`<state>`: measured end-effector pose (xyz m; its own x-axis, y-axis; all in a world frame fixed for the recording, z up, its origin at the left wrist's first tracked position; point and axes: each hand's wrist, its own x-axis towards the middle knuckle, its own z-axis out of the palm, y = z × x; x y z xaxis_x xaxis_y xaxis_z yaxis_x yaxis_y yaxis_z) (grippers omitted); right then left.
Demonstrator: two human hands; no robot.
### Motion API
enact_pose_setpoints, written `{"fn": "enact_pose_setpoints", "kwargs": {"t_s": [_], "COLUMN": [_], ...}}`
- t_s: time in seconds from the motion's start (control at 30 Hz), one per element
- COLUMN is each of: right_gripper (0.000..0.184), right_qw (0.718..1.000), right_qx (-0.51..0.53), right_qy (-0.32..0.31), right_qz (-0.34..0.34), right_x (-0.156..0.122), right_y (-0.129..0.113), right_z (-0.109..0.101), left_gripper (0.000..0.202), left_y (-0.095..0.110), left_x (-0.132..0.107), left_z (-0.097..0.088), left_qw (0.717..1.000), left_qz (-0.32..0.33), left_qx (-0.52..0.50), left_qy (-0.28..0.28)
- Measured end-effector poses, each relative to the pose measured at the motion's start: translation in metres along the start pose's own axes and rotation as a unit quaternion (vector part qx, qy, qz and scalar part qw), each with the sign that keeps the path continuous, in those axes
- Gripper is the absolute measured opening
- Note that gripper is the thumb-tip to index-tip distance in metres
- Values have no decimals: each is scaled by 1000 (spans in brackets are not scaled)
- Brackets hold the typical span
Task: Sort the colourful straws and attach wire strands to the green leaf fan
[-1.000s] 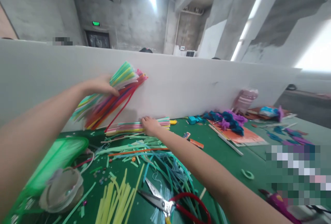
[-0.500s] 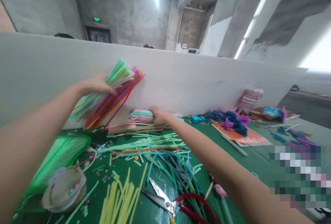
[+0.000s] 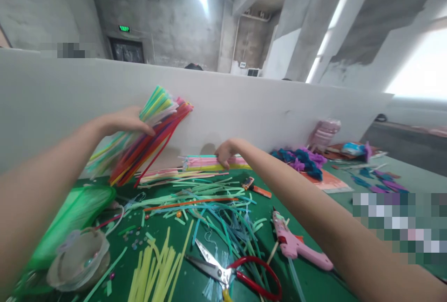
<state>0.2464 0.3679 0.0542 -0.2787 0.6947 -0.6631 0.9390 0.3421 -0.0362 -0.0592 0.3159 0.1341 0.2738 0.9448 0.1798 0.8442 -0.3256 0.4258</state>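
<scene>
1. Red, yellow and green stems form a thick bundle, held up over the tabletop near its far left corner. Left hand wraps it; some fingers hidden.
2. Right hand, nearly closed, pinches a pale bundle by mid far edge.
3. Judged partway: two bundles in hand, loose strips ungathered.
4. Thick bundle's long axis slants, upper end rightward; pale bundle parallels far edge.
</scene>
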Motion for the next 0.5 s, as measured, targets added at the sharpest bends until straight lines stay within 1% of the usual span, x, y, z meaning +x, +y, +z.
{"fn": "enact_pose_setpoints", "kwargs": {"t_s": [0.17,0.3,0.37,0.43,0.5], "right_gripper": [64,64,63,64,69], "right_qw": [998,997,998,999,998], "right_qx": [23,21,2,-26,-51], "right_qy": [-45,-65,-53,-21,14], "right_qz": [-22,-41,-32,-17,-16], "right_x": [-10,-14,-12,-4,6], "right_y": [1,0,-2,-7,-18], "right_z": [-1,1,2,4,11], "left_gripper": [63,60,61,63,66], "left_y": [0,-1,0,0,0], "left_x": [3,4,4,5,6], "left_z": [4,7,8,10,11], "left_qw": [1000,999,1000,1000,1000], "left_qz": [-23,-25,-24,-25,-26], "left_qx": [14,12,10,10,11], "left_qy": [-11,-16,-15,-10,3]}}
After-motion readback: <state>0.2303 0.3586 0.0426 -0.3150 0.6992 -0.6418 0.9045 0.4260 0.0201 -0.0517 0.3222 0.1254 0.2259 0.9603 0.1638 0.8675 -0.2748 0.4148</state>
